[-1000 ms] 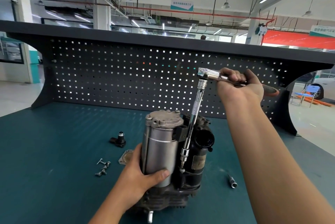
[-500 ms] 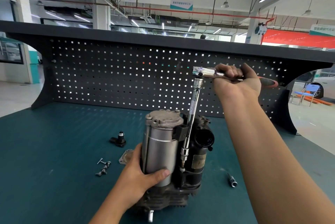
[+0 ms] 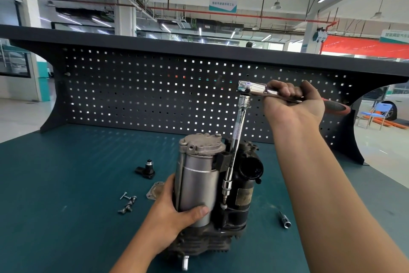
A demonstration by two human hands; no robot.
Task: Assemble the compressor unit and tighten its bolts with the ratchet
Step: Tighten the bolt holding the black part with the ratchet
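The compressor unit [image 3: 241, 184] stands upright on the teal bench, with a silver cylinder on its left side and a black motor on the right. My left hand [image 3: 174, 208] grips the silver cylinder low down, thumb across its front. My right hand [image 3: 292, 102] grips the ratchet [image 3: 252, 88] by its handle, up in front of the pegboard. A long extension bar [image 3: 236, 142] runs down from the ratchet head, and its bit sits on a bolt [image 3: 224, 206] between the cylinder and the motor.
Several loose screws [image 3: 128, 203] lie left of the unit, beside a small metal cover plate [image 3: 155, 189]. A black fitting [image 3: 146, 170] stands further back on the left. A spare socket [image 3: 285, 220] lies to the right. The dark pegboard [image 3: 155, 91] closes off the back of the bench.
My right hand with the ratchet handle has swung slightly left and up, then back a little. My left hand and the compressor have stayed put.
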